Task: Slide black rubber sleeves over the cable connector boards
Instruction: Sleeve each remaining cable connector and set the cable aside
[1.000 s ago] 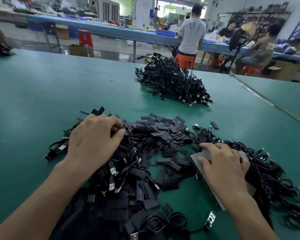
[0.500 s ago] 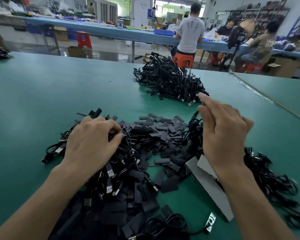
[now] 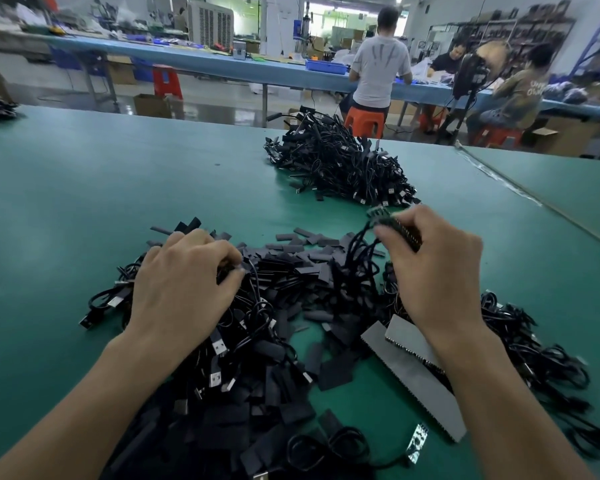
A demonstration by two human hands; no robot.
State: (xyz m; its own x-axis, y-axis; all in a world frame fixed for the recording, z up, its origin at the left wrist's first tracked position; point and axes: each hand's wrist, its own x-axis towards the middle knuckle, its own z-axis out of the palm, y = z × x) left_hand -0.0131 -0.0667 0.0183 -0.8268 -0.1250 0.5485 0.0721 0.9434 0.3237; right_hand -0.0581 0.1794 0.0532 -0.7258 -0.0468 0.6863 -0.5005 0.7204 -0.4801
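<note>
Flat green work table (image 3: 84, 209), wide, fills most of the view.

Near heap, centre-left: tangled thin black cables with silver USB plugs (image 3: 243, 358), mixed with many flat black rubber sleeves (image 3: 291, 265) lying loose in a scatter that spreads toward the middle of the table.

Far heap of black cables (image 3: 340, 164), well apart from the near one, toward the table's far edge.

Second tangle of black cables (image 3: 534, 348) on the right, partly under the right forearm.

Two long grey flat panels with toothed dark edges (image 3: 416, 372), overlapping, lying on the table beside that tangle.

Left hand (image 3: 184, 282): palm down on the near heap, fingers curled into the cables and sleeves. Fingertips hidden; cannot tell whether it grips anything.

Right hand (image 3: 433, 268): above the sleeve scatter, fingers and thumb closed round a small green cable connector board with a dark pin row (image 3: 400, 228); its black leads hang down to the pile.

One loose patterned connector board (image 3: 417, 444) on a cable end, near table edge.
</note>
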